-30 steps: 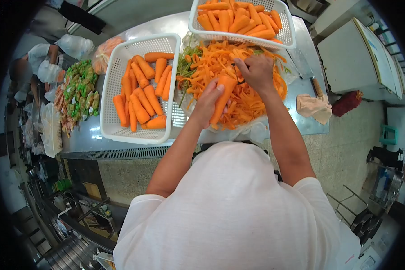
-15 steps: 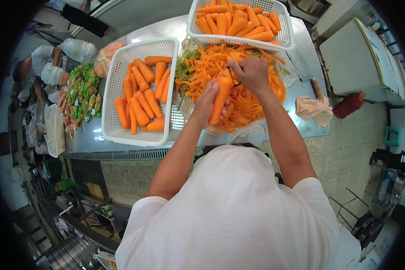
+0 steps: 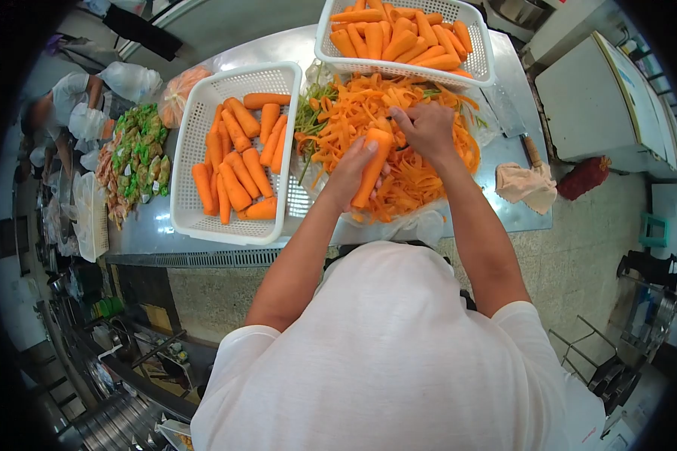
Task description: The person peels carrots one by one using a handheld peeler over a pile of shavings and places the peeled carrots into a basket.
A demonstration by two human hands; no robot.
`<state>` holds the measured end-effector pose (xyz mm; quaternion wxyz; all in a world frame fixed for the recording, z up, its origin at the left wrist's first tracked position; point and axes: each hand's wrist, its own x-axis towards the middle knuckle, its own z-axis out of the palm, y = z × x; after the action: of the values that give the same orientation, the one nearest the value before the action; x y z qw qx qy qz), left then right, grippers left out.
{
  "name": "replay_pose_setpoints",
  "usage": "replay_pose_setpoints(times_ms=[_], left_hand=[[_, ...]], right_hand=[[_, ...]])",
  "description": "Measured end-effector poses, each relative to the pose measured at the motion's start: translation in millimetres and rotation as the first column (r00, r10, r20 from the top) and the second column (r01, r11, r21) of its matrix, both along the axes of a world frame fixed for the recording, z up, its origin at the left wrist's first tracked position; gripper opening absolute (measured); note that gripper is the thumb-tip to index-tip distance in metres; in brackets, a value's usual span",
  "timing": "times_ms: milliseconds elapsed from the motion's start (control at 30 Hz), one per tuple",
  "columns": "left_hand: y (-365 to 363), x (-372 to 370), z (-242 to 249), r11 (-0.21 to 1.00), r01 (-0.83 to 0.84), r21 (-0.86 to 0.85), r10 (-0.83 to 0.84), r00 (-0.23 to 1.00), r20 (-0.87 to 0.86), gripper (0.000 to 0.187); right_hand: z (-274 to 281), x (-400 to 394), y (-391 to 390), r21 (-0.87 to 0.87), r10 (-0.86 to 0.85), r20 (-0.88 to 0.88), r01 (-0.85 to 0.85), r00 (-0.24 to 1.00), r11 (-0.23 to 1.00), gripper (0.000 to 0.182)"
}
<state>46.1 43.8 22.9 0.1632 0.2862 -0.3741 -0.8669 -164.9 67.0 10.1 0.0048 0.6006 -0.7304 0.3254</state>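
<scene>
My left hand (image 3: 350, 174) is wrapped round a thick orange carrot (image 3: 373, 169), which it holds tilted above a heap of carrot peelings (image 3: 417, 184). Just to the right of the carrot's upper end, my right hand (image 3: 427, 129) is closed round a peeler, mostly hidden by the fingers now; its dark frame showed a moment ago. Long orange strips lie under and around both hands, with green stems (image 3: 308, 124) along the heap's left side.
Left of the heap, a white perforated basket (image 3: 184, 161) holds several carrots; another basket (image 3: 406, 66) of carrots stands behind. A cleaver (image 3: 506, 111) and a cloth (image 3: 526, 186) lie at the right. Green-and-orange packets (image 3: 139, 154) cover the table's left end, near another person (image 3: 69, 94).
My right hand has lifted slightly and turned, moving a little to the right of the carrot's top. The left hand still grips the same carrot, shifted only slightly.
</scene>
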Motion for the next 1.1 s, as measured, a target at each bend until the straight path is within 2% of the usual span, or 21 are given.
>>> replay_pose_setpoints(times_ms=[67,100,233,300,333,400,433,500,533,567,600,700,733,800,833,900,933,967,1000,1033,1100], left_hand=[[8.4,-1.1,13.2,0.975,-0.077,-0.210,0.105,0.987,0.123,0.044],[8.3,-0.3,12.6,0.975,-0.086,-0.204,0.112,0.986,0.122,0.044],[3.5,-0.9,0.9,0.985,-0.068,-0.159,0.081,0.994,0.071,0.044],[-4.2,-1.9,-2.0,0.988,-0.067,-0.137,0.075,0.996,0.053,0.044],[-5.4,-1.8,-2.4,0.993,-0.077,-0.091,0.080,0.996,0.025,0.044],[-0.5,3.9,-3.9,0.996,-0.086,-0.028,0.086,0.996,0.010,0.044],[-2.6,3.8,-2.3,0.997,-0.073,-0.029,0.074,0.997,0.017,0.044],[0.2,1.9,6.0,0.997,-0.061,-0.036,0.062,0.998,0.016,0.045],[5.3,2.1,13.0,0.986,-0.100,-0.132,0.109,0.992,0.062,0.045],[7.4,2.1,17.5,0.965,-0.137,-0.222,0.163,0.981,0.105,0.046],[7.8,2.7,19.1,0.966,-0.145,-0.216,0.171,0.979,0.109,0.046],[5.5,-0.3,16.4,0.970,-0.094,-0.224,0.119,0.988,0.103,0.045],[2.8,0.5,8.5,0.982,-0.107,-0.155,0.120,0.990,0.074,0.044],[-6.4,-1.5,1.8,0.987,-0.129,-0.095,0.134,0.990,0.048,0.044],[-8.2,-3.5,-1.7,0.981,-0.148,-0.121,0.152,0.988,0.024,0.044],[-2.3,3.5,-5.2,0.977,-0.165,-0.131,0.169,0.985,0.020,0.044],[-5.9,2.4,-2.0,0.989,-0.124,-0.082,0.126,0.992,0.023,0.044],[-6.6,1.2,1.6,0.997,-0.078,-0.029,0.078,0.997,0.024,0.043],[-3.5,0.8,8.9,0.996,-0.078,-0.035,0.079,0.997,0.021,0.043],[0.6,1.8,17.7,0.988,-0.085,-0.125,0.093,0.994,0.059,0.042],[1.9,2.9,19.5,0.974,-0.099,-0.203,0.122,0.987,0.102,0.041]], right_hand=[[16.4,1.4,2.4,-0.013,0.027,0.065,-0.026,0.998,1.000,0.053],[20.6,4.1,5.6,-0.009,0.047,0.141,-0.046,0.989,0.999,0.052],[12.2,6.4,0.3,-0.061,0.119,0.093,-0.113,0.989,0.992,0.052],[20.2,3.1,-5.5,0.080,-0.018,0.046,0.015,0.999,0.997,0.051],[24.3,6.6,-7.3,0.079,-0.012,0.046,0.009,0.999,0.997,0.051],[29.0,18.3,0.6,-0.151,0.174,0.060,-0.164,0.983,0.975,0.052],[21.8,14.1,-0.8,-0.151,0.169,0.061,-0.158,0.984,0.976,0.052],[16.2,4.1,-9.4,0.092,0.019,-0.103,-0.010,0.994,0.996,0.054],[21.1,3.4,-10.6,0.082,0.022,-0.108,-0.013,0.994,0.997,0.054],[24.5,3.2,-7.6,0.039,0.054,-0.008,-0.054,0.999,0.998,0.055],[28.1,7.5,-3.0,0.005,0.090,0.098,-0.091,0.991,0.996,0.056],[18.8,15.6,-6.5,-0.098,0.198,0.168,-0.183,0.966,0.978,0.057],[21.9,9.4,-4.7,-0.103,0.193,0.161,-0.179,0.968,0.979,0.057],[31.6,1.0,-8.3,0.216,0.005,0.140,-0.036,0.990,0.976,0.056],[33.9,3.8,-9.9,0.216,0.015,0.145,-0.046,0.989,0.975,0.056],[33.3,15.7,-1.4,-0.115,0.252,0.062,-0.243,0.966,0.963,0.056],[26.1,10.7,-4.8,-0.122,0.250,0.060,-0.241,0.966,0.963,0.056],[13.6,2.2,-7.4,-0.042,0.149,-0.021,-0.150,0.989,0.988,0.057],[20.1,2.2,-10.4,0.028,0.059,-0.111,-0.056,0.992,0.998,0.057],[26.4,1.9,-11.0,0.018,0.059,-0.114,-0.057,0.992,0.998,0.057],[37.4,6.1,-3.6,-0.034,0.148,0.158,-0.145,0.976,0.989,0.058]])
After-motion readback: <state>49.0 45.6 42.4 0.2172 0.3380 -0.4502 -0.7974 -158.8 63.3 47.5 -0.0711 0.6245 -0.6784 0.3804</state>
